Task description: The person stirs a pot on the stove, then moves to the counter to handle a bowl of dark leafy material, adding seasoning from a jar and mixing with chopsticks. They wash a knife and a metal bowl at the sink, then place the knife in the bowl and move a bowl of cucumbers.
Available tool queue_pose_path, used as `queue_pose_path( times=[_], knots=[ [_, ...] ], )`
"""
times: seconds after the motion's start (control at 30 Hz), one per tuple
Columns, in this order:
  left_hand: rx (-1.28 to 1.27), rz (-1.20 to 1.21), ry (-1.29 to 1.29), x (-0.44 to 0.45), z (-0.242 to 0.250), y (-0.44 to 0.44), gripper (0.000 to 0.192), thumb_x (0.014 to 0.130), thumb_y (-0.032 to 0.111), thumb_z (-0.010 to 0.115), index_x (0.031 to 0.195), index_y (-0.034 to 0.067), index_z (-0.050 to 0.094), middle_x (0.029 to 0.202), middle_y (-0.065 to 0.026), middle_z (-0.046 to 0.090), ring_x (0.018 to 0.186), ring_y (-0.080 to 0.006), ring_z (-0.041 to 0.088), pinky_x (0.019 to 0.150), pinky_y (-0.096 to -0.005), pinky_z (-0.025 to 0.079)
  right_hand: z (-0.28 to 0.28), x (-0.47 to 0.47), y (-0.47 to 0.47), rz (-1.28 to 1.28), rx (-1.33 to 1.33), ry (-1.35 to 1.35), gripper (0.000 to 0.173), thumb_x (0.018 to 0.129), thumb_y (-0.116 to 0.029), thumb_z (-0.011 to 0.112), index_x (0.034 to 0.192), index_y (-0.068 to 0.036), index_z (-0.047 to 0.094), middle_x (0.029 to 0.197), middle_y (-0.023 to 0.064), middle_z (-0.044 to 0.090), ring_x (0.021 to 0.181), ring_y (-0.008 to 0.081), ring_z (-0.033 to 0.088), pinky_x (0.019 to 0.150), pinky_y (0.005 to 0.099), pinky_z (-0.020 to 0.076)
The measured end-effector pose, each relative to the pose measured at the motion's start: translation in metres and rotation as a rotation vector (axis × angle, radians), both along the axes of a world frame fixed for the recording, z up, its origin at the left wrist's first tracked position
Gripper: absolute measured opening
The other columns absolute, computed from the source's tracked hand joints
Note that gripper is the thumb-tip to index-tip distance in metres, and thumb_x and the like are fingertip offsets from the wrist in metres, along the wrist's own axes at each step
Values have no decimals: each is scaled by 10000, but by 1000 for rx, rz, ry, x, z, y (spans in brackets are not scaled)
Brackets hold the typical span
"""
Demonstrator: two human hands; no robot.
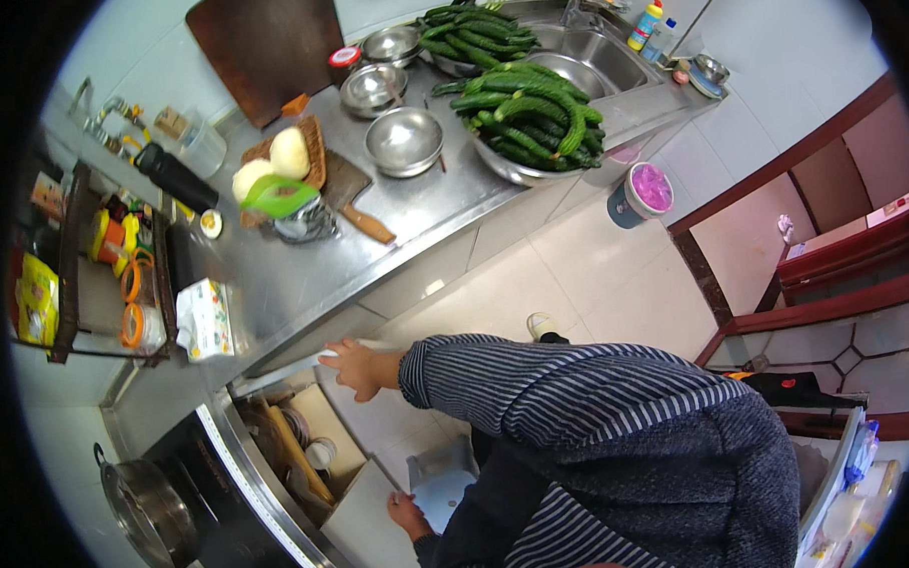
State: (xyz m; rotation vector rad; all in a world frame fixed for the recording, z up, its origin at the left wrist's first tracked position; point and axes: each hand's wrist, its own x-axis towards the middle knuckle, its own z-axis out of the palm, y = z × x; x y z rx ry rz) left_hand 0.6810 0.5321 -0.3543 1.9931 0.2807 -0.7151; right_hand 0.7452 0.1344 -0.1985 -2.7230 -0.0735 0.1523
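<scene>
My right hand (354,368), in a rolled striped sleeve, is spread with its fingertips at the top edge of an open cabinet door (266,379). Lower down, my left hand (408,513) has curled fingers beside a white cabinet panel (363,505); whether it grips the edge is unclear. Between the hands, the open cabinet shows a yellowish divider (299,452) and white stacked dishes (321,453). A blue-grey plastic stool (441,495) stands on the floor behind my left hand. On the steel counter (289,282) lies a cleaver (368,224) near two peeled pale vegetables (289,153).
Metal bowls (403,141), a large bowl of green cucumbers (531,120), a sink (619,60) and a tissue pack (204,319) are along the counter. A pot (149,516) sits by a black cooktop (230,517). A bin (640,195) stands on the floor.
</scene>
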Motion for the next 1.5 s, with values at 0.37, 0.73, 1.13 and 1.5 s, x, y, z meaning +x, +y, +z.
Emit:
queue_pose_path(
  times=[0.37,0.73,1.13,1.5],
  knots=[
    [-11,51,-187,-95,162,-237,208,893,155,521,1035,5,551,761,-69,608,536,-89,467,483,-234,365,1,-56,19,42,1139,419,831,681,-494,693,1269,40,448,1168,188,574,1064,303,538,917,386,412],
    [-155,-743,324,-250,175,-495,300,917,243,549,1068,-10,605,742,-56,614,655,-105,535,596,-235,415,-56,-427,-309,-313,1190,94,436,861,-260,621,1207,-25,497,940,62,621,815,137,572,746,293,483],
    [-397,-1560,338,-385,250,-751,353,921,293,535,1074,-10,630,875,-46,674,939,-130,564,891,-286,389,76,-811,-560,-2064,950,-865,315,875,-367,593,908,-56,556,709,50,591,551,116,518,494,254,437],
    [-513,-1357,154,-583,275,-1039,326,920,302,521,1078,30,606,845,-36,654,424,-42,376,380,-197,296,168,-956,-894,-2031,868,-751,753,689,-677,633,920,39,580,596,93,547,433,136,493,375,268,407]
  ],
)
